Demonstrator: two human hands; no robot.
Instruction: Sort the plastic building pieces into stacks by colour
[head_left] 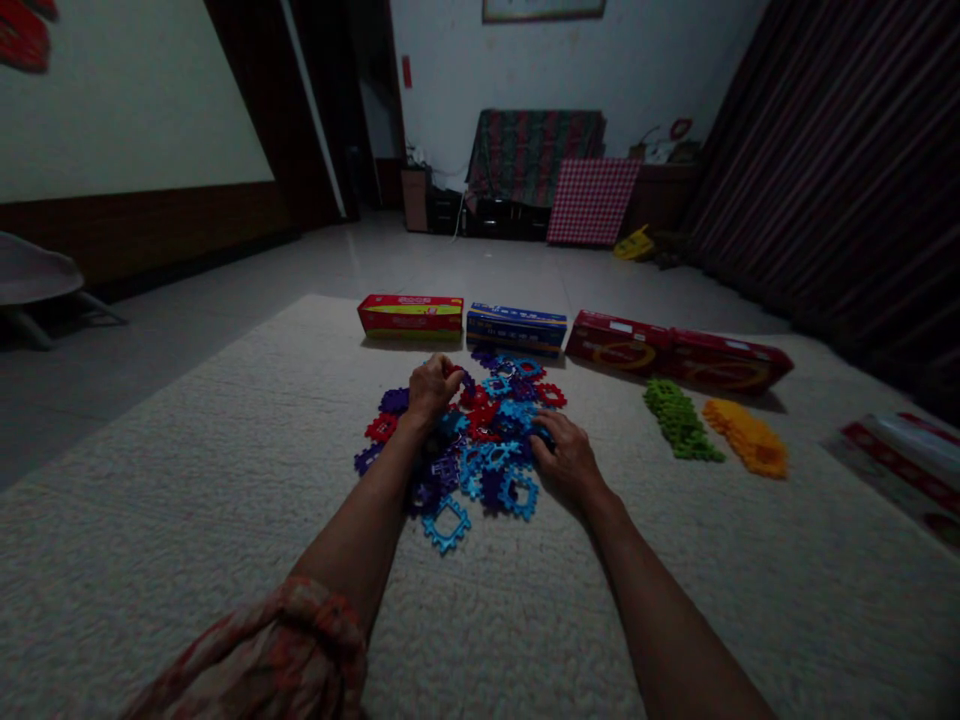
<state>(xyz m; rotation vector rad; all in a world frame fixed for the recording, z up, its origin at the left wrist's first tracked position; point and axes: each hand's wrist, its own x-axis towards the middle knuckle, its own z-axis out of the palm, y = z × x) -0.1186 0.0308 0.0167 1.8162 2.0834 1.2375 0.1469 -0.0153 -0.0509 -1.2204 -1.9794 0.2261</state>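
A heap of flat plastic interlocking pieces (491, 440) in blue, purple and red lies on a cream rug (225, 500). My left hand (433, 388) is closed at the heap's far left, pinching a purple piece (466, 382). My right hand (566, 458) rests on the heap's right edge with its fingers curled over a blue piece; what is inside them is partly hidden. One blue square frame piece (447, 524) lies apart at the near side of the heap.
Separate piles of green pieces (681, 420) and orange pieces (748, 438) lie to the right. Behind the heap stand a red-yellow box (410, 315), a blue box (516, 327) and a long red box (679, 352). More packaging (904, 455) sits at the far right.
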